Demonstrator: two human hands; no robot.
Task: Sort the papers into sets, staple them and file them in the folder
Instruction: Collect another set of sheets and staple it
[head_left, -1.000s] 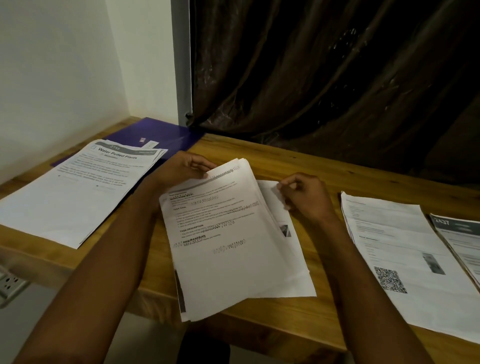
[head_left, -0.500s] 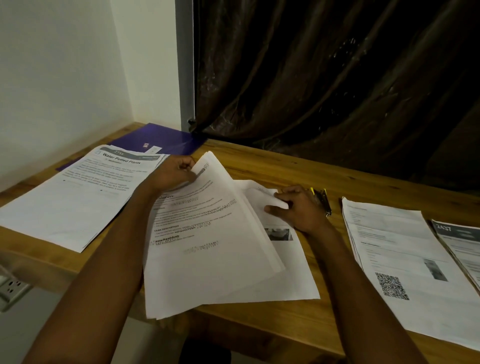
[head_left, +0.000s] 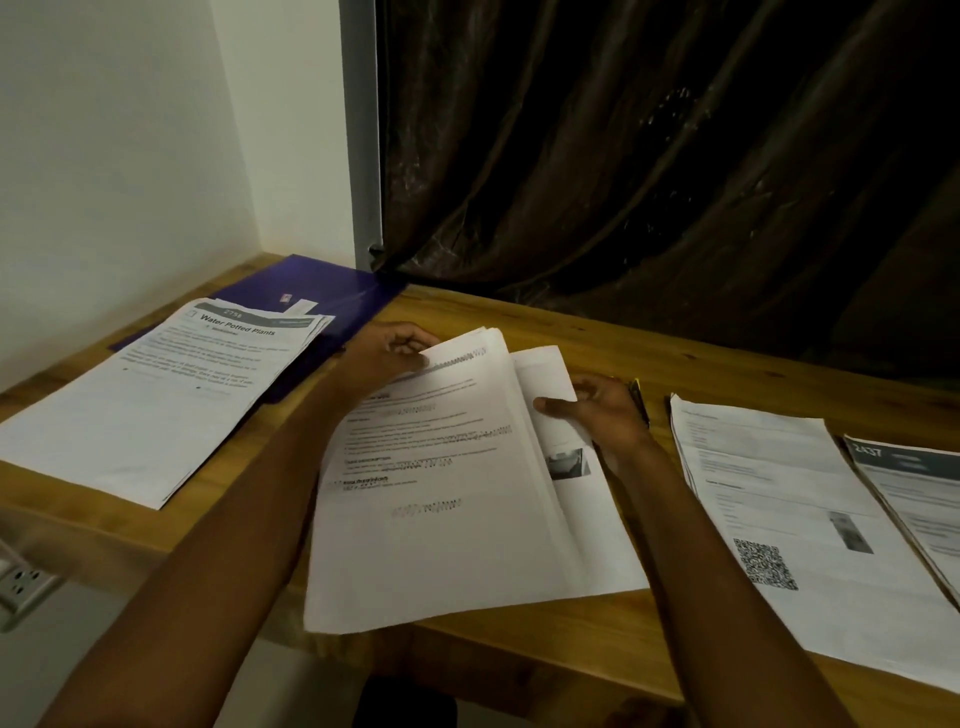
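A: Our left hand (head_left: 387, 353) pinches the top edge of the lifted sheaf (head_left: 436, 483), fingers curled over it, tipping it up off the wooden desk (head_left: 545, 644). Its near edge hangs past the desk's front at 6 o'clock.

B: And our right hand (head_left: 597, 415)?

A: It sits at 3 o'clock from the sheaf, thumb tucked under the raised pages, fingers loosely bent on the bottom sheet (head_left: 587, 499), which lies flat and carries a small photo. We cannot tell whether it grips a page.

B: What lies right of that?

A: At 3 o'clock, a sheet with a QR code (head_left: 779, 499); just beside it, at the frame's edge, a sheet with a grey header (head_left: 914, 493). A dark pen-like thing (head_left: 640, 397) peeks out behind our right hand.

B: And left?

A: At 9 o'clock, a stack titled "Water Potted Plants" (head_left: 171, 395). Its far end overlaps the purple folder (head_left: 332, 291) at 11 o'clock, in the desk's corner. Behind hangs a brown curtain (head_left: 649, 156).
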